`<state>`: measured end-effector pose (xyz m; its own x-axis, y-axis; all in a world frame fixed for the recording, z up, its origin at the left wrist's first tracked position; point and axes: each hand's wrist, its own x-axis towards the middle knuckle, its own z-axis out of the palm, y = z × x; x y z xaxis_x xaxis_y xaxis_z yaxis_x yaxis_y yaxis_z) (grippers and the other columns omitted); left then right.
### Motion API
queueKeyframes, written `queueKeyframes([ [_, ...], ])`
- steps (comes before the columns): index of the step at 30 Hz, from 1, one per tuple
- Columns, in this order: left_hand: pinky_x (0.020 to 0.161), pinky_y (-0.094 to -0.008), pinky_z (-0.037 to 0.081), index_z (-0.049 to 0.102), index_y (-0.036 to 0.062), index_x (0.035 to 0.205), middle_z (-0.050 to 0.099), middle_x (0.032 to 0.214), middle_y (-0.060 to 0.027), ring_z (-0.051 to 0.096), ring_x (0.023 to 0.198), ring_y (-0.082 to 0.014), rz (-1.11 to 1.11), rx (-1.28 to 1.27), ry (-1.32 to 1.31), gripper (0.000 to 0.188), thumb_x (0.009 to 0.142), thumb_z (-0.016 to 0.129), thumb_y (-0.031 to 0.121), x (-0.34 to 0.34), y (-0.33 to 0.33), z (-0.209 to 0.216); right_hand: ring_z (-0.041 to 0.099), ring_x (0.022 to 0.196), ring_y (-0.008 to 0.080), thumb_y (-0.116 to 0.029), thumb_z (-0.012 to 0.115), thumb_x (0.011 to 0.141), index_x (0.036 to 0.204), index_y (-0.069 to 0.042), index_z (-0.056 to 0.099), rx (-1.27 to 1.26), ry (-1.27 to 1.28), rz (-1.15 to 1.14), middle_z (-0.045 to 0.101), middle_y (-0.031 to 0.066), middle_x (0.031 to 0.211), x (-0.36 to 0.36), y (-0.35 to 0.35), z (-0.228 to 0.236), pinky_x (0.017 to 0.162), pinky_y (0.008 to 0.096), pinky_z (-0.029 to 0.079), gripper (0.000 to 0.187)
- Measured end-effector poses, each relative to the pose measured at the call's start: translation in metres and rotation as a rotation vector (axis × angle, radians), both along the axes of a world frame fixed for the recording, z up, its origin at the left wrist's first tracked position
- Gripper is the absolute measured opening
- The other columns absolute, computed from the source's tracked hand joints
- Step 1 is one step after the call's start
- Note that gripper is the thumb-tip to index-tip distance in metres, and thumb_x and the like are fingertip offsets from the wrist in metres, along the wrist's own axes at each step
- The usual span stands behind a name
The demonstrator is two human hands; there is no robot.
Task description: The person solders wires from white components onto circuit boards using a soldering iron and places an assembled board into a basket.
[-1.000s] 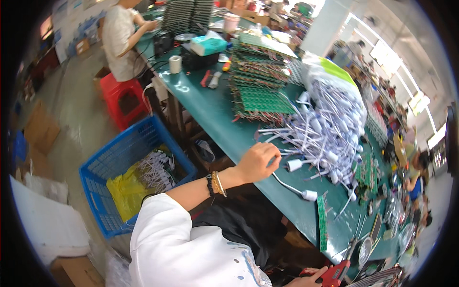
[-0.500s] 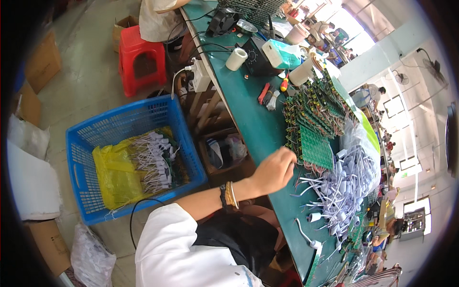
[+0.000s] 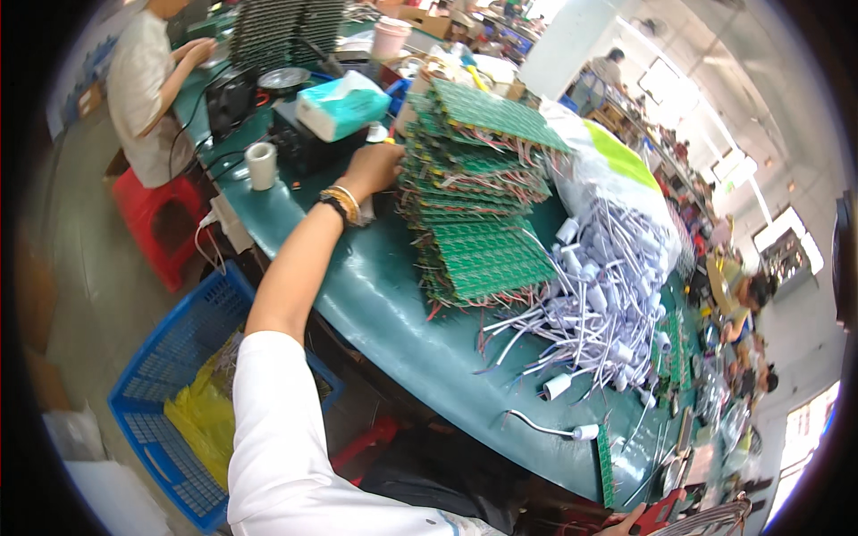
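My left hand [image 3: 374, 170] is stretched across the green table, its fingers curled at the left side of a tall stack of green circuit boards [image 3: 487, 255]. What those fingers hold, if anything, is hidden. Thin wires stick out from between the boards. Right of the stack lies a heap of white lamp sockets with wires [image 3: 608, 295]. One single socket [image 3: 585, 432] rests nearer me, beside a narrow green board strip [image 3: 606, 464]. Only a bit of my right hand [image 3: 626, 521] shows at the lower edge, next to a red object [image 3: 660, 512]; its grip is not visible.
Beyond my left hand stand a black box [image 3: 308, 143], a tissue pack [image 3: 342, 107] and a white roll [image 3: 261, 166]. A blue basket [image 3: 152, 402] with a yellow bag is on the floor at left. Another person [image 3: 143, 89] sits far left by a red stool [image 3: 165, 228].
My left hand has moved forward from the table's near edge to the far left side of the board stack. The view has turned, and my right fingers now show at the bottom.
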<state>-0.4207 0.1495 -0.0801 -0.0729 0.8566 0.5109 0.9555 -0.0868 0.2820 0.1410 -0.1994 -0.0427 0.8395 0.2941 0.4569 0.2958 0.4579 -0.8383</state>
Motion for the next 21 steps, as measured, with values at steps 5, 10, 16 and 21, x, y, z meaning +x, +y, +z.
queueKeyframes([
  [5,0.073,-0.0443,0.052,0.067,0.0068,0.092,0.067,0.088,-0.0169,0.064,0.086,-0.0351,0.016,-0.185,0.096,0.021,0.074,0.064,0.018,-0.023,0.044,-0.01,0.037,0.039,0.0116,-0.007,0.055,0.091,0.117,0.005,0.045,0.004,0.035,-0.044,0.041,0.003,0.052,0.014,-0.003,-0.008,0.04,0.0256,0.036,0.03],
  [10,0.074,-0.0425,0.052,0.066,0.0041,0.097,0.065,0.097,-0.0216,0.063,0.092,-0.0374,-0.11,-0.096,0.107,0.028,0.077,0.061,0.022,-0.059,0.105,-0.048,0.037,0.039,0.0116,-0.007,0.055,0.091,0.117,0.004,0.045,-0.004,0.059,-0.052,0.04,0.0029,0.051,0.021,-0.002,-0.012,0.04,0.0257,0.035,0.03],
  [16,0.085,-0.0399,0.047,0.062,0.0035,0.107,0.061,0.113,-0.0216,0.057,0.104,-0.0376,-0.369,-0.113,-0.194,0.03,0.081,0.059,0.019,-0.05,0.089,-0.039,0.036,0.038,0.0116,-0.006,0.054,0.091,0.117,0.004,0.044,-0.003,0.081,-0.076,0.04,0.0027,0.05,0.023,-0.007,-0.019,0.039,0.0259,0.035,0.03],
  [21,0.083,-0.0388,0.047,0.061,0.0027,0.108,0.063,0.11,-0.0201,0.059,0.1,-0.0374,-0.405,0.172,-0.035,0.031,0.079,0.063,0.016,-0.032,0.052,0.001,0.035,0.037,0.0116,-0.006,0.054,0.091,0.117,0.003,0.044,-0.005,0.094,-0.076,0.039,0.0025,0.05,0.025,-0.009,-0.023,0.039,0.026,0.035,0.03],
])
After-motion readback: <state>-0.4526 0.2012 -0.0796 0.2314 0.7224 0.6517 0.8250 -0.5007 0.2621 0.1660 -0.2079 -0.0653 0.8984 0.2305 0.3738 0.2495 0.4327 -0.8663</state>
